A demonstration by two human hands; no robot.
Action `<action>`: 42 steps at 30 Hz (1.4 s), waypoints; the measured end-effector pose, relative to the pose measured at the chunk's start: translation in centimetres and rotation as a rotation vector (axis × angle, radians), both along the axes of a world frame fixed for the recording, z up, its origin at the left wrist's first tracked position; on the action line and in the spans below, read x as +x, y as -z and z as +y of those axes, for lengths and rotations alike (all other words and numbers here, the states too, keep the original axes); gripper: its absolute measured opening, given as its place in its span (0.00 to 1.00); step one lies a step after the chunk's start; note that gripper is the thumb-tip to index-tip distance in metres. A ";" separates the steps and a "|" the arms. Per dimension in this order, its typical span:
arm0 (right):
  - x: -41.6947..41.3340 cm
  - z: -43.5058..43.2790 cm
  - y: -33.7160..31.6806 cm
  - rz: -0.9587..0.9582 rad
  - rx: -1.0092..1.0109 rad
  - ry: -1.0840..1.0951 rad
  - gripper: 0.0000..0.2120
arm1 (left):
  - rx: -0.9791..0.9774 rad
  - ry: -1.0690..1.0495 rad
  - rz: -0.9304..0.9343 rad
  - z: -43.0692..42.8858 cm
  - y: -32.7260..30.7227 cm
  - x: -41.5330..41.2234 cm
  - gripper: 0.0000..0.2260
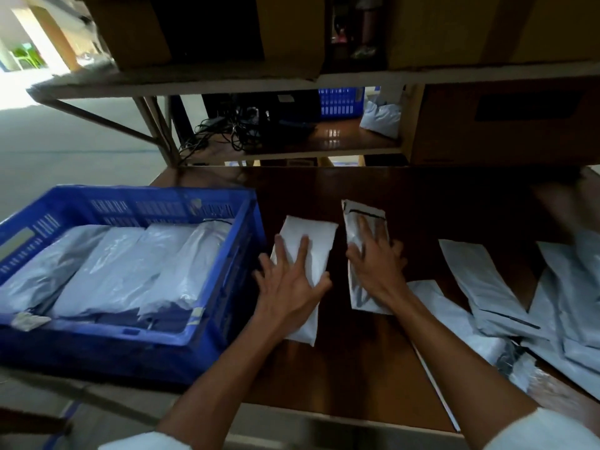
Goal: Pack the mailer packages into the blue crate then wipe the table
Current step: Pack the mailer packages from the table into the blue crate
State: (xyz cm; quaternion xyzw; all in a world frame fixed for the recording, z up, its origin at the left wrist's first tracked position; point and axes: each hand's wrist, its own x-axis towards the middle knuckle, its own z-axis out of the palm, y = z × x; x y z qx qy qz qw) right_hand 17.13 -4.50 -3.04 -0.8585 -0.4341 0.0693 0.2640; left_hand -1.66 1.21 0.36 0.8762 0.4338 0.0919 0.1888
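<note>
Head view, left grip spread flat atop white mailer, right grip likewise atop grey mailer

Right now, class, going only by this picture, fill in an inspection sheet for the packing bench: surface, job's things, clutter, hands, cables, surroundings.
Surface: dark wooden table, bare between the mailers.
Job's things: blue crate at left, holding several packed mailers; loose pile of mailers at right; no wiping cloth seen.
Clutter: nothing seen.
Hands: left hand flat on a white mailer beside the crate; right hand flat on a grey mailer next to it.
Cables: black tangle on the lower shelf behind the table.
Surroundings: cardboard boxes on the upper shelf; second crate further back.
</note>
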 end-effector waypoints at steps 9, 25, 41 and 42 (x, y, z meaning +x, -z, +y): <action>-6.5 6.2 -13.1 -0.088 0.484 -0.211 0.33 | 0.401 -0.112 -0.175 7.2 -14.8 -8.1 0.37; -38.1 25.4 -11.0 0.120 0.038 -0.347 0.33 | 0.143 -0.349 0.230 28.0 -7.2 -35.5 0.41; -42.0 29.3 -3.8 0.074 -0.556 -0.343 0.36 | -0.157 -0.178 0.494 32.5 -3.0 -36.1 0.39; -42.0 29.4 -3.6 0.083 -0.570 -0.344 0.37 | -0.149 -0.174 0.496 32.6 -2.7 -35.9 0.39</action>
